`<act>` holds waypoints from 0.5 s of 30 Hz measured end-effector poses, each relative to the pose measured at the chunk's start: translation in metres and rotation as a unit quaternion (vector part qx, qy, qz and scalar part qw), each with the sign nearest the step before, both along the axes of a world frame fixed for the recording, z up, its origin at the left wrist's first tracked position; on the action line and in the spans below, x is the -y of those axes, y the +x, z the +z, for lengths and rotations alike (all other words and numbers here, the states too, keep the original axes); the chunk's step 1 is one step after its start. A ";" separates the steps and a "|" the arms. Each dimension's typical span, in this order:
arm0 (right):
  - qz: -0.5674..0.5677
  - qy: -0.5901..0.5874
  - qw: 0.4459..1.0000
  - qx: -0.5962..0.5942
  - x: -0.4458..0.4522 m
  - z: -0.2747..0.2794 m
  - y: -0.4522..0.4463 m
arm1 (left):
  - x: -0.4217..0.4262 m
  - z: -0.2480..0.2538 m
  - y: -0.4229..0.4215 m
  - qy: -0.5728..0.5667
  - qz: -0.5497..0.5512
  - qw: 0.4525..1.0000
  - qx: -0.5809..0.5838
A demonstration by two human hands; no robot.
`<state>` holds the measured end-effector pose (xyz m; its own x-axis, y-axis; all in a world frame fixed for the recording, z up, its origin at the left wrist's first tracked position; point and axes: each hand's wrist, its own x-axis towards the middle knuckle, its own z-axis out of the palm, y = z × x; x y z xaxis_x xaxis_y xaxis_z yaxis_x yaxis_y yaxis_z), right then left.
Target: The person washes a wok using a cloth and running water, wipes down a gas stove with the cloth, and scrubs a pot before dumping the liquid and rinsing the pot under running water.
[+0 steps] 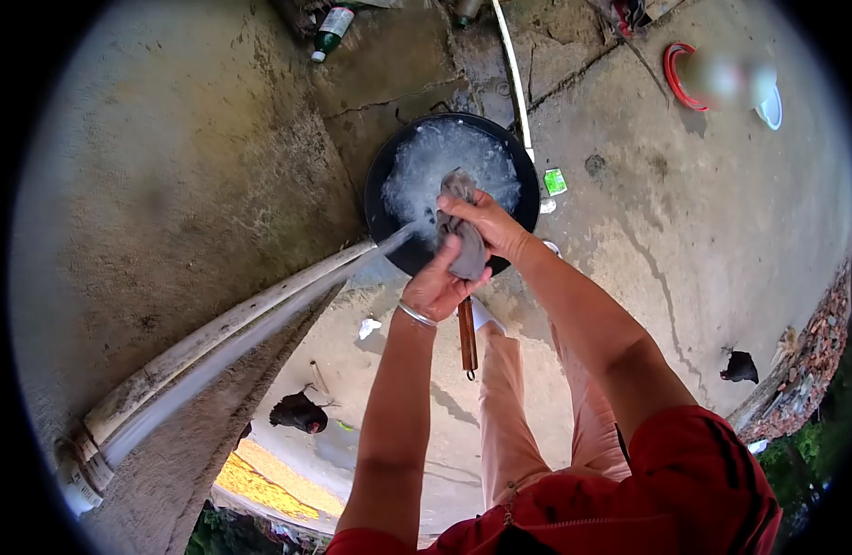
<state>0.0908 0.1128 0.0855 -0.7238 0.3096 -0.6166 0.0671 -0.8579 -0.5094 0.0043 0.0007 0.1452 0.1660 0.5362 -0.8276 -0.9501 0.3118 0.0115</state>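
A wet grey cloth (pixel 465 248) is bunched lengthwise between my two hands above a dark wok (pixel 530 199). My right hand (pixel 490 222) grips its upper part, with the thumb across the front. Lower down, my left hand (pixel 437 285), with a bracelet (pixel 416 314) at the wrist, closes around the cloth's bottom end. Bubbling, foamy water (pixel 453 153) fills the wok. A stream of water (pixel 269 328) shoots in from the lower left and reaches the wok beside the cloth. The wok's wooden handle (pixel 468 338) points toward my legs.
A white pipe (pixel 204 347) runs along the concrete ledge at left. Behind the wok lie a green bottle (pixel 332 32) and a thin white pipe (pixel 512 65). A green packet (pixel 554 181) sits right of the wok. Dark chickens (pixel 298 413) stand on the ground; a red ring-shaped item (pixel 675 79) is farther right.
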 end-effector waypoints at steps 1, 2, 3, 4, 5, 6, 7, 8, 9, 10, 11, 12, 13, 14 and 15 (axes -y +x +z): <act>0.000 -0.002 1.000 0.002 0.000 -0.001 0.000 | 0.001 -0.003 -0.002 -0.002 0.000 1.000 0.002; 0.039 0.047 0.998 0.015 -0.002 -0.002 -0.001 | 0.002 -0.008 -0.007 0.020 -0.094 0.995 -0.027; 0.078 0.097 0.992 0.028 -0.002 -0.005 -0.002 | 0.000 -0.008 -0.011 0.042 -0.188 0.980 -0.056; -0.019 0.148 0.988 0.034 0.007 -0.006 -0.008 | -0.002 -0.006 -0.011 0.044 -0.226 0.967 -0.111; -0.018 0.146 0.988 0.036 0.009 -0.009 -0.010 | -0.003 -0.009 -0.011 0.042 -0.225 0.967 -0.108; 0.022 0.166 0.985 0.051 0.009 -0.013 -0.011 | -0.004 -0.013 -0.011 0.039 -0.306 0.929 -0.204; 0.062 0.185 0.979 0.065 0.008 -0.018 -0.013 | -0.006 -0.017 -0.012 0.034 -0.383 0.874 -0.296; 0.062 0.171 0.981 0.063 0.009 -0.022 -0.017 | -0.009 -0.022 -0.010 -0.005 -0.422 0.837 -0.349; 0.063 0.171 0.981 0.064 0.010 -0.026 -0.021 | -0.010 -0.029 -0.008 -0.005 -0.421 0.837 -0.348; 0.052 0.187 0.977 0.084 0.012 -0.029 -0.024 | -0.010 -0.035 -0.007 -0.011 -0.475 0.758 -0.447; 0.041 0.204 0.973 0.103 0.014 -0.030 -0.028 | -0.009 -0.039 -0.006 -0.014 -0.519 0.664 -0.538; 0.040 0.206 0.972 0.102 0.014 -0.030 -0.032 | -0.003 -0.046 -0.004 -0.018 -0.493 0.663 -0.563; 0.083 0.230 0.956 0.164 0.013 -0.028 -0.036 | 0.000 -0.050 -0.001 -0.016 -0.491 0.663 -0.565; 0.125 0.251 0.933 0.225 0.013 -0.026 -0.038 | 0.005 -0.054 0.002 -0.031 -0.435 0.654 -0.618; 0.124 0.252 0.933 0.226 0.016 -0.030 -0.037 | 0.008 -0.054 0.005 -0.046 -0.376 0.642 -0.666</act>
<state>0.0542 0.0967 0.0560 -0.5137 0.4995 -0.6976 0.5365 -0.4474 -0.7155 0.0091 -0.0069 0.0909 -0.5387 0.6577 -0.5266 0.3043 0.7347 0.6064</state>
